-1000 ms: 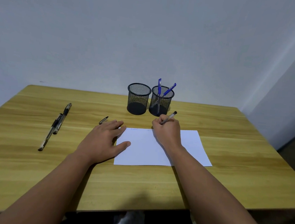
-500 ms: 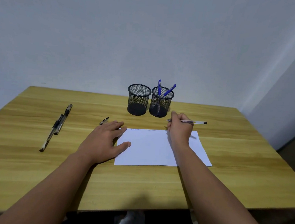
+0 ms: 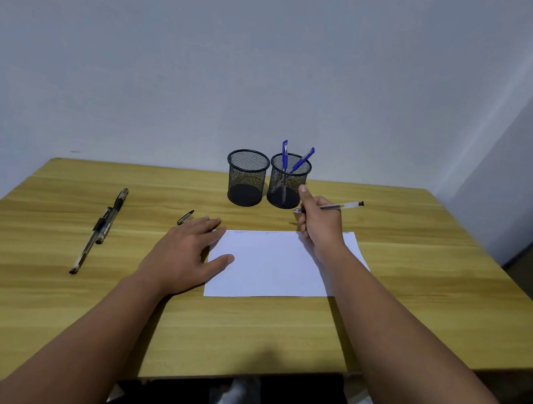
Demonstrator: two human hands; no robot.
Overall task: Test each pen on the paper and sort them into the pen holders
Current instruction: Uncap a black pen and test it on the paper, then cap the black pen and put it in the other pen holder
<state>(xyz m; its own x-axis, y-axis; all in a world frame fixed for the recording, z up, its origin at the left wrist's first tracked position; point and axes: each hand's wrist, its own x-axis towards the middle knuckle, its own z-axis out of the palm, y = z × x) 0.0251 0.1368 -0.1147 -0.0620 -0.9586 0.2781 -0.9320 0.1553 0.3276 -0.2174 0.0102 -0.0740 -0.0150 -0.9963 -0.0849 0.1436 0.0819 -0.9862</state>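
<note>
My right hand point(image 3: 319, 230) holds a clear pen with a black end point(image 3: 344, 205), lifted off the white paper point(image 3: 273, 266) and lying level, its tip pointing left toward the holders. My left hand point(image 3: 184, 252) rests flat on the paper's left edge, fingers spread. Two black mesh pen holders stand at the back: the left one point(image 3: 247, 178) looks empty, the right one point(image 3: 288, 181) has two blue pens point(image 3: 302, 160). Faint scribbles mark the paper's top edge. A black pen cap point(image 3: 185, 217) lies just beyond my left fingers.
Two dark pens point(image 3: 102, 227) lie side by side on the left of the wooden table point(image 3: 60, 297). A grey wall runs behind the holders. The table's front edge is near my elbows.
My right hand lifted the pen off the paper, turned it from upright writing pose to level, and moved back and right toward the right holder. The left hand stayed put.
</note>
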